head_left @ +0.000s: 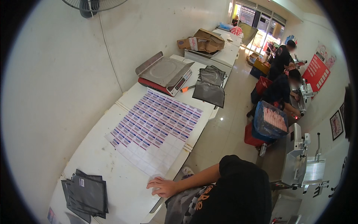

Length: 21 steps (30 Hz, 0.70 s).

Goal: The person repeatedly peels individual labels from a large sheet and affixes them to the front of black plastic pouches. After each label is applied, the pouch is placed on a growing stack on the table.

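Observation:
My right hand (163, 186) rests at the near edge of the white worktop (126, 186), fingers apart, just below the corner of a label sheet (156, 127). Rows of small blue, red and white labels cover its upper part; the lower strip is bare backing. To the left of the hand lies a loose stack of dark plastic pouches (87, 194), the top one bearing a small white label. More dark pouches (210, 86) lie past the sheet's far end. My left hand is out of sight.
Beyond the sheet stands a red weighing scale (164, 74) with a metal tray, an orange-ended stick (185, 89) beside it. Torn cardboard (205, 40) sits further along. Across the aisle, two people work by slicing machines (302, 164) and a lined tub (271, 119) of pinkish slices.

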Each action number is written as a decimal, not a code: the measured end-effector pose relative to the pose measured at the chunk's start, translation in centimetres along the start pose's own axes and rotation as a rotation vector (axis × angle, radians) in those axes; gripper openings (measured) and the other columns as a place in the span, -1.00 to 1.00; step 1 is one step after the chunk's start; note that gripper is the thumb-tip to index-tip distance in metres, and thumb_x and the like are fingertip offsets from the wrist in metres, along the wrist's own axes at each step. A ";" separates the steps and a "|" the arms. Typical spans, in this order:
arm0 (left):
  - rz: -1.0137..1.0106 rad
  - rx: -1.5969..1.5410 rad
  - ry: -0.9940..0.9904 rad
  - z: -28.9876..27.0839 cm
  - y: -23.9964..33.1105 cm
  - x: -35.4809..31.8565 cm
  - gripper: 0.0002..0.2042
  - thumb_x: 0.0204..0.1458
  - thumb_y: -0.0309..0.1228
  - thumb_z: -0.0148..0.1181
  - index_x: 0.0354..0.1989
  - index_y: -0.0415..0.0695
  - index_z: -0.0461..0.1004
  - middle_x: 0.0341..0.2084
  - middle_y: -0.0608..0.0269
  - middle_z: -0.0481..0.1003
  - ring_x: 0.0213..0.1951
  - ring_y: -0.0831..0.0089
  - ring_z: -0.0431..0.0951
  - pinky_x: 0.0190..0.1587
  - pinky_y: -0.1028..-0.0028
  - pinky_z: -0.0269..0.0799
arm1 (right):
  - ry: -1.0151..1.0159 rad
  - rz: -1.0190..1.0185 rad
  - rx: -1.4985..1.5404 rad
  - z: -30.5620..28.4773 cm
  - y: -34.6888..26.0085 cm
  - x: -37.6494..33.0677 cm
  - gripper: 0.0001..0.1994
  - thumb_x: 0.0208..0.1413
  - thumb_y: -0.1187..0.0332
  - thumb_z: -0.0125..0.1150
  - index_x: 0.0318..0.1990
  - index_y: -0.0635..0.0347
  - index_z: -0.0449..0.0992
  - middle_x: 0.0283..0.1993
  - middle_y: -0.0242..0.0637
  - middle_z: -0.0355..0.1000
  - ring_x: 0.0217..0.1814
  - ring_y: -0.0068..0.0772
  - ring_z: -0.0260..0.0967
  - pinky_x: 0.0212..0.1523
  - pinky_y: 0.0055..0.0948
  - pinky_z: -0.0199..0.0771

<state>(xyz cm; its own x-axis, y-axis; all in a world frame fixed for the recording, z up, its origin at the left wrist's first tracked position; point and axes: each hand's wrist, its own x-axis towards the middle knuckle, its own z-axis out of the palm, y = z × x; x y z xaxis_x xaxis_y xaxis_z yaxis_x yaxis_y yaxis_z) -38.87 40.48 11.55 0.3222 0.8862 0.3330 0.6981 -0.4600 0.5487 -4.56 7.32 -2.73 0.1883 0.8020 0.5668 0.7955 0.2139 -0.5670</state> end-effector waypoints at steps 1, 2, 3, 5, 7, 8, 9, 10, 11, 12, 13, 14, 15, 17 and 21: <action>-0.002 -0.014 -0.023 -0.5 -0.7 -0.8 -0.80 0.23 -0.50 0.34 -0.03 -0.28 0.72 -0.18 -0.08 0.69 -0.17 0.12 0.69 -0.05 0.16 0.64 | -0.022 0.000 0.017 0.5 -0.1 -0.1 -0.70 0.07 0.53 0.33 -0.03 0.03 0.65 0.41 -0.15 0.32 0.54 0.03 0.17 0.39 0.12 0.16; 0.008 -0.077 -0.068 0.4 -1.1 -1.4 -0.81 0.23 -0.50 0.33 -0.04 -0.28 0.72 -0.20 -0.09 0.70 -0.18 0.12 0.70 -0.07 0.16 0.65 | -0.017 -0.013 0.011 0.5 0.4 -0.2 -0.69 0.08 0.50 0.32 0.01 0.03 0.64 0.42 -0.13 0.30 0.55 0.06 0.15 0.42 0.16 0.13; 0.053 -0.210 -0.121 3.0 -2.3 -3.6 -0.77 0.28 -0.47 0.31 0.00 -0.37 0.68 -0.19 -0.09 0.68 -0.16 0.04 0.71 -0.09 0.13 0.68 | -0.029 -0.039 0.036 0.6 0.7 -0.4 -0.67 0.09 0.47 0.32 0.04 0.02 0.64 0.43 -0.11 0.29 0.56 0.09 0.13 0.45 0.21 0.09; 0.113 -0.254 -0.152 8.3 7.2 -7.3 -0.81 0.20 -0.50 0.36 -0.09 -0.37 0.70 -0.25 -0.05 0.68 -0.18 0.15 0.71 -0.12 0.24 0.66 | 0.023 -0.074 0.028 1.5 1.9 -2.8 -0.62 0.12 0.38 0.31 0.13 -0.05 0.64 0.48 -0.07 0.28 0.60 0.12 0.09 0.53 0.28 -0.02; 0.215 -0.040 -0.228 10.2 13.1 -9.6 -0.85 0.15 -0.49 0.35 -0.14 -0.22 0.72 -0.31 -0.01 0.65 -0.28 0.06 0.69 -0.18 0.23 0.60 | -0.010 -0.003 0.060 -0.4 1.4 -3.4 -0.63 0.06 0.44 0.33 0.06 -0.08 0.70 0.43 -0.12 0.35 0.52 0.14 0.21 0.41 0.24 0.10; 0.189 -0.019 -0.245 10.6 15.1 -11.0 -0.91 0.14 -0.49 0.35 -0.23 -0.17 0.72 -0.37 -0.01 0.61 -0.33 -0.02 0.65 -0.25 0.16 0.55 | 0.081 -0.056 0.062 -1.8 0.3 -2.8 -0.63 0.00 0.49 0.35 0.00 -0.05 0.72 0.37 -0.12 0.40 0.44 0.10 0.30 0.33 0.20 0.15; 0.239 0.000 -0.245 11.7 16.0 -11.8 -0.92 0.15 -0.48 0.34 -0.25 -0.17 0.70 -0.37 0.01 0.61 -0.31 -0.07 0.64 -0.23 0.11 0.55 | 0.078 -0.049 0.044 -3.7 -0.6 -2.7 -0.63 -0.04 0.52 0.36 -0.03 -0.04 0.72 0.34 -0.13 0.43 0.41 0.08 0.32 0.32 0.17 0.17; 0.245 0.055 -0.256 12.6 16.4 -13.0 -0.94 0.14 -0.46 0.35 -0.28 -0.16 0.69 -0.36 0.05 0.62 -0.29 -0.06 0.64 -0.19 0.08 0.55 | 0.071 -0.054 0.025 -5.1 -0.6 -2.8 -0.64 -0.08 0.54 0.37 -0.07 -0.02 0.72 0.31 -0.14 0.46 0.38 0.07 0.33 0.32 0.13 0.20; 0.258 0.088 -0.249 13.4 16.4 -13.9 -0.94 0.13 -0.46 0.36 -0.29 -0.16 0.68 -0.35 0.09 0.63 -0.26 -0.04 0.64 -0.17 0.08 0.56 | 0.068 -0.074 0.036 -6.6 -0.4 -2.8 -0.63 -0.10 0.57 0.36 -0.08 -0.01 0.72 0.29 -0.16 0.47 0.36 0.06 0.34 0.31 0.10 0.21; 0.227 0.095 -0.232 13.6 16.9 -14.7 -0.94 0.12 -0.46 0.37 -0.30 -0.17 0.68 -0.35 0.09 0.63 -0.26 -0.04 0.64 -0.17 0.08 0.56 | 0.073 -0.086 0.034 -8.0 -0.1 -2.6 -0.63 -0.11 0.59 0.36 -0.10 0.00 0.72 0.27 -0.17 0.49 0.35 0.05 0.34 0.31 0.06 0.23; 0.216 0.094 -0.211 14.1 17.7 -14.8 -0.93 0.12 -0.46 0.37 -0.30 -0.18 0.68 -0.34 0.09 0.63 -0.25 -0.04 0.64 -0.17 0.09 0.56 | 0.093 -0.100 0.015 -9.1 0.7 -2.3 -0.63 -0.13 0.61 0.36 -0.11 0.00 0.72 0.24 -0.19 0.50 0.33 0.04 0.35 0.31 0.02 0.25; 0.210 0.090 -0.190 14.4 18.3 -15.3 -0.93 0.12 -0.46 0.37 -0.30 -0.18 0.68 -0.34 0.10 0.63 -0.25 -0.04 0.64 -0.17 0.09 0.56 | 0.081 -0.095 0.036 -9.8 1.5 -2.5 -0.62 -0.13 0.63 0.36 -0.12 0.02 0.72 0.23 -0.19 0.50 0.33 0.04 0.35 0.31 -0.01 0.26; 0.198 0.086 -0.181 14.8 18.7 -15.7 -0.91 0.11 -0.45 0.39 -0.30 -0.20 0.67 -0.34 0.11 0.64 -0.25 -0.02 0.64 -0.18 0.10 0.55 | 0.075 -0.085 0.044 -10.9 2.3 -2.5 -0.62 -0.14 0.65 0.36 -0.13 0.03 0.72 0.22 -0.20 0.51 0.33 0.03 0.36 0.31 -0.03 0.27; 0.150 0.104 -0.194 15.4 19.6 -16.8 -0.88 0.10 -0.41 0.43 -0.32 -0.20 0.68 -0.34 0.13 0.63 -0.26 0.00 0.64 -0.20 0.10 0.54 | 0.064 -0.072 0.058 -13.4 4.0 -2.7 -0.63 -0.13 0.68 0.35 -0.14 0.07 0.71 0.20 -0.20 0.51 0.31 0.03 0.36 0.31 -0.04 0.30; -0.040 0.091 -0.344 15.2 22.9 -17.2 -0.76 0.10 -0.25 0.50 -0.34 -0.21 0.72 -0.38 0.12 0.65 -0.32 0.12 0.66 -0.25 0.18 0.53 | 0.038 -0.058 0.042 -18.1 7.9 -2.2 -0.62 -0.08 0.67 0.35 -0.08 0.06 0.68 0.20 -0.19 0.49 0.31 0.02 0.36 0.35 -0.02 0.28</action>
<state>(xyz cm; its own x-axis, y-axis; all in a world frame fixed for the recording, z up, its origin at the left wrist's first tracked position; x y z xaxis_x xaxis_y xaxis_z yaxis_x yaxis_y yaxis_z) -18.64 15.55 6.73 0.4790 0.8774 0.0269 0.7636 -0.4316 0.4802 11.70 -2.87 2.34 0.1651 0.7660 0.6213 0.7811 0.2831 -0.5565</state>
